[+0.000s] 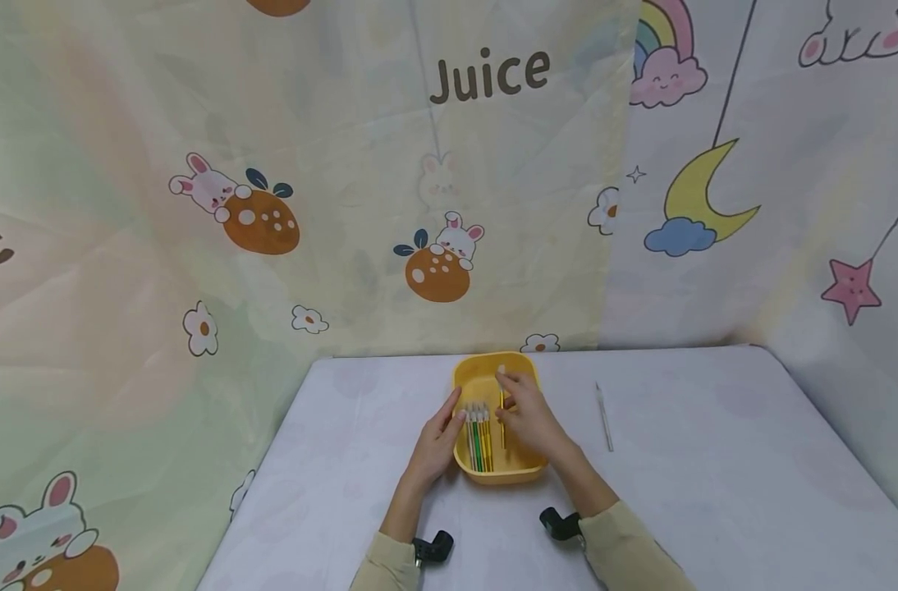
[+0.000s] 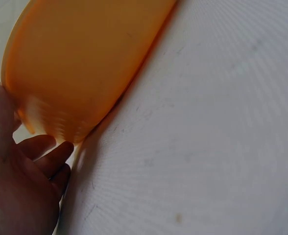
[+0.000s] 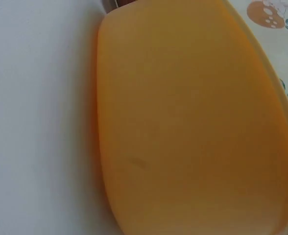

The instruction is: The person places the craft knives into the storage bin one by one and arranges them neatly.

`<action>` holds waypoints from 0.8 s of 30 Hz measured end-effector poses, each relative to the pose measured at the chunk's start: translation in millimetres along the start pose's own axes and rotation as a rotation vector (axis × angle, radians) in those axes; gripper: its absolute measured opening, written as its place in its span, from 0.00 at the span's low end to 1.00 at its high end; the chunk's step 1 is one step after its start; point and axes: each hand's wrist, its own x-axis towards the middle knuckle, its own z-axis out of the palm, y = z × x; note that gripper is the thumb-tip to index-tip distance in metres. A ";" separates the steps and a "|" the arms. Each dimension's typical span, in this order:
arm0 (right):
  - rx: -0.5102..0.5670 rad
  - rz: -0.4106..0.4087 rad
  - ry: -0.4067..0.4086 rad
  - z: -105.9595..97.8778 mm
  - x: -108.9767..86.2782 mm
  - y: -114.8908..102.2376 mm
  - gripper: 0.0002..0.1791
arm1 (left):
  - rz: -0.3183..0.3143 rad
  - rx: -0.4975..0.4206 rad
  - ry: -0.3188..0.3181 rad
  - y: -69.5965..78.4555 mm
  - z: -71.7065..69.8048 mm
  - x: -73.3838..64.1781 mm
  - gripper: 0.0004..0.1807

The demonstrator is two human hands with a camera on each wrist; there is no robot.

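A yellow plastic tray stands on the table; its outer wall fills much of the left wrist view and the right wrist view. My left hand grips its left rim, the thumb on the inner side and the other fingers along the outside wall. Several slim pencils, green and gold among them, lie side by side in the tray's left half, pale ends pointing away. Over the tray's right half, my right hand pinches a gold pencil. The right fingers are hidden behind the tray wall in the right wrist view.
A thin whitish pen or pencil lies on the table to the right of the tray. The white-covered table ends at a printed cloth backdrop behind and at the sides.
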 end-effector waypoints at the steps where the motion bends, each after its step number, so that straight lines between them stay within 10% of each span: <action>1: -0.004 -0.007 -0.002 1.9 0.9 0.3 0.38 | 0.002 -0.001 0.001 0.3 0.0 -0.1 0.29; 24: -0.141 0.005 -0.092 13.1 2.6 5.0 0.36 | -0.002 -0.028 -0.001 2.2 -0.2 -0.9 0.29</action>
